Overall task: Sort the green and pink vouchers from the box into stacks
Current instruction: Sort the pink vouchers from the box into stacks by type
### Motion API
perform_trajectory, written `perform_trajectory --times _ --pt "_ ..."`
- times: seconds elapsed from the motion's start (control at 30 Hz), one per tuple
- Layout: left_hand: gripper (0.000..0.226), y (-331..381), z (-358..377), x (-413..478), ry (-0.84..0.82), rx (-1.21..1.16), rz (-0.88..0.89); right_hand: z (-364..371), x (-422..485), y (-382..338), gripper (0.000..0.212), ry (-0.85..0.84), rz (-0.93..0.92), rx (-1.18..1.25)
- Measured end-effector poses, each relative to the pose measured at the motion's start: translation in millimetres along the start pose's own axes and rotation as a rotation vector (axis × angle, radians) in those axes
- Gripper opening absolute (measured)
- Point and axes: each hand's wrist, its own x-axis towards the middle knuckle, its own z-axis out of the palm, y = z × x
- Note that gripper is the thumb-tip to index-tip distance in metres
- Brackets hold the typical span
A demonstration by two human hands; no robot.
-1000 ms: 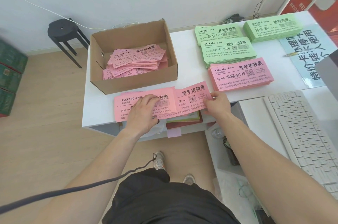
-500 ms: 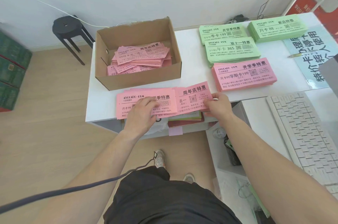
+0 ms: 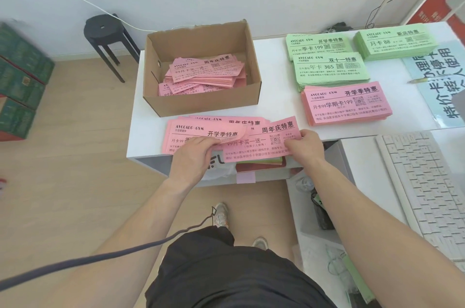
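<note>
— Nearly sorted?
— Partly: green stacks [image 3: 329,68] and one pink stack [image 3: 347,106] sit toward the worktop's [image 3: 276,81] right edge. The box [image 3: 201,106] holds more pink. My left hand [image 3: 193,154] and right hand [image 3: 305,145] pinch pink vouchers [image 3: 261,142] at the front edge.

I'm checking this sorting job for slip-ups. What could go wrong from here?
1. The loose pink vouchers, pinched by the left hand and right hand, overhang the white table's front edge; loosening either grip could drop some to the floor.
2. That fan shows two different headings in the same pink, so one could land on the wrong stack, such as the sorted pink stack further right.
</note>
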Motion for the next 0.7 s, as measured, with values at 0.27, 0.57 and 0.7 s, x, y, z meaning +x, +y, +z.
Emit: perform_trajectory --times 0.27,0.57,0.7 --pt "0.025 -4 -28 5 0.105 -0.043 -0.239 14 -8 -21 0.016 -0.080 0.007 0.161" --pt "0.027 0 -34 12 0.131 -0.165 -0.307 60 -12 -56 0.025 -0.075 -0.126 -0.319" --pt "0.025 9 -36 15 0.133 -0.182 -0.304 61 -19 -57 0.052 0.055 -0.231 -0.668"
